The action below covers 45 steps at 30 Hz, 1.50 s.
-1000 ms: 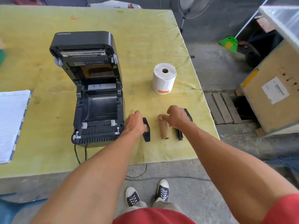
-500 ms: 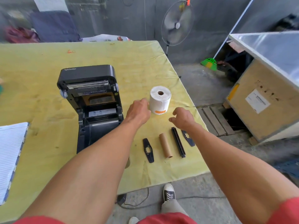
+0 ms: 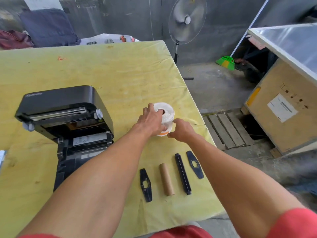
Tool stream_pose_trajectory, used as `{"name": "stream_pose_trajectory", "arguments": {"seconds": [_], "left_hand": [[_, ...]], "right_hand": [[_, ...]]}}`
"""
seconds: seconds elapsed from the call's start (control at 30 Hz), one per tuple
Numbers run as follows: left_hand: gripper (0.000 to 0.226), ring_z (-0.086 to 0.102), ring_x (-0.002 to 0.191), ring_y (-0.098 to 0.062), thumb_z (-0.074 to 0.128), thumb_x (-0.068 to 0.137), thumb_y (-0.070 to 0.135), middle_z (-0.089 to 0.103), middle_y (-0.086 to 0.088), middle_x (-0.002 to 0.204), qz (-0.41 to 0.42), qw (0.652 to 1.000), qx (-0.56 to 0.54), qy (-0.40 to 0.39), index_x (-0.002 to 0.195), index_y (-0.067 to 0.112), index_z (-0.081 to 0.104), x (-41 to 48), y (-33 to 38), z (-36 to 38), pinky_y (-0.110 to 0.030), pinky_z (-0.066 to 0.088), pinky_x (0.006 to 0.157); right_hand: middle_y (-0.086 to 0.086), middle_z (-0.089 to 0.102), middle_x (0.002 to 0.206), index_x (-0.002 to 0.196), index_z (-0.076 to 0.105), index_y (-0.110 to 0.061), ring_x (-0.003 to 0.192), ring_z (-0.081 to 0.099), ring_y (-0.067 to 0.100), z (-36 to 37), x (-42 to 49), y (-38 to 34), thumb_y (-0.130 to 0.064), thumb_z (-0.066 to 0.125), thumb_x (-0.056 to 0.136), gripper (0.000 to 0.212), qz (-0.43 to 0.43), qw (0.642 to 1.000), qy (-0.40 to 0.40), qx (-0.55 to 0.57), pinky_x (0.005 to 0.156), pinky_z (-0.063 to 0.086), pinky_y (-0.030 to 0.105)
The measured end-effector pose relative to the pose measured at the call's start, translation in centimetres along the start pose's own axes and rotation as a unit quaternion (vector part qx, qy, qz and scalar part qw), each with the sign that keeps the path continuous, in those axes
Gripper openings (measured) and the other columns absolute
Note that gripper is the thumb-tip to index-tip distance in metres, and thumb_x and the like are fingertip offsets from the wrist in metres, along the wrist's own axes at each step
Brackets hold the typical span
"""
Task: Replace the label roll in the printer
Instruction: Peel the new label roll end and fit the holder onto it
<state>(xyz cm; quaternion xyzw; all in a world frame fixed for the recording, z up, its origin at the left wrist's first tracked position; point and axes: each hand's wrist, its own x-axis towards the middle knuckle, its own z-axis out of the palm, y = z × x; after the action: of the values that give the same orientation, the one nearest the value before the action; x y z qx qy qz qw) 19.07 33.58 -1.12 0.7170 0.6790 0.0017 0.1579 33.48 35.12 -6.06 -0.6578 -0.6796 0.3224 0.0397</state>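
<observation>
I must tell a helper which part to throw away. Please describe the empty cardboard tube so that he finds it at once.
On the yellow-covered table, look right of the open black label printer, at the row of small parts near the front edge. The brown cardboard tube lies second from the left there. It alone is round and brown; its neighbours are flat black plastic pieces.

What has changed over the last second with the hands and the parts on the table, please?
Both hands left the small parts and reached forward to the new label roll: the left hand now grips its side and top, the right hand touches its base. The empty core, black pieces and open printer stayed put.
</observation>
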Motion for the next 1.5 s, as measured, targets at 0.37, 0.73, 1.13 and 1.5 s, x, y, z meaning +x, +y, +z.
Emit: {"name": "stream_pose_trajectory", "arguments": {"seconds": [0.37, 0.73, 1.13, 1.5], "left_hand": [[0.064, 0.046, 0.122, -0.032, 0.069, 0.082, 0.046, 0.039, -0.018, 0.137, -0.081, 0.986, -0.142, 0.022, 0.13, 0.006, 0.055, 3.2, 0.1, -0.5, -0.034, 0.041, 0.095], [0.03, 0.064, 0.086, -0.022, 0.06, 0.09, 0.046, 0.068, -0.004, 0.1, -0.228, 0.704, -0.672, 0.021, 0.102, 0.019, 0.063, -0.9, -4.7, -0.4, -0.042, 0.05, 0.083], [0.045, 0.062, 0.073, -0.023, 0.051, 0.083, 0.062, 0.066, -0.003, 0.083, -0.203, 0.695, -0.675, 0.143, 0.081, 0.018, 0.062, -7.2, -4.5, -1.0, -0.034, 0.047, 0.067], [0.056, 0.065, 0.094, -0.038, 0.05, 0.071, 0.065, 0.064, -0.014, 0.09, -0.17, 0.712, -0.662, 0.161, 0.076, 0.01, 0.059, -11.4, -4.2, -0.8, -0.044, 0.054, 0.076]], "right_hand": [[0.001, 0.066, 0.099, 0.13, 0.056, -0.02, 0.081, 0.059, 0.02, -0.9, 2.9, 0.5, -0.029, 0.083, 0.076, 0.061, -0.022, 0.979, -0.063, 0.194, 0.063, 0.048, 0.03], [-0.001, 0.073, 0.097, 0.129, 0.057, -0.033, 0.083, 0.068, 0.016, -4.8, 0.4, -4.3, -0.028, 0.083, 0.076, 0.059, -0.019, 0.923, -0.063, 0.378, 0.085, 0.048, 0.04], [-0.003, 0.072, 0.073, 0.113, 0.063, -0.029, 0.053, 0.064, 0.008, -5.4, -7.1, -8.5, -0.032, 0.067, 0.091, 0.023, -0.081, 0.953, -0.001, 0.291, 0.064, 0.052, 0.03], [0.001, 0.07, 0.093, 0.077, 0.073, -0.02, 0.083, 0.064, 0.023, -4.8, -11.0, -10.6, -0.012, 0.067, 0.085, 0.013, -0.107, 0.978, 0.159, 0.087, 0.07, 0.053, 0.033]]}}
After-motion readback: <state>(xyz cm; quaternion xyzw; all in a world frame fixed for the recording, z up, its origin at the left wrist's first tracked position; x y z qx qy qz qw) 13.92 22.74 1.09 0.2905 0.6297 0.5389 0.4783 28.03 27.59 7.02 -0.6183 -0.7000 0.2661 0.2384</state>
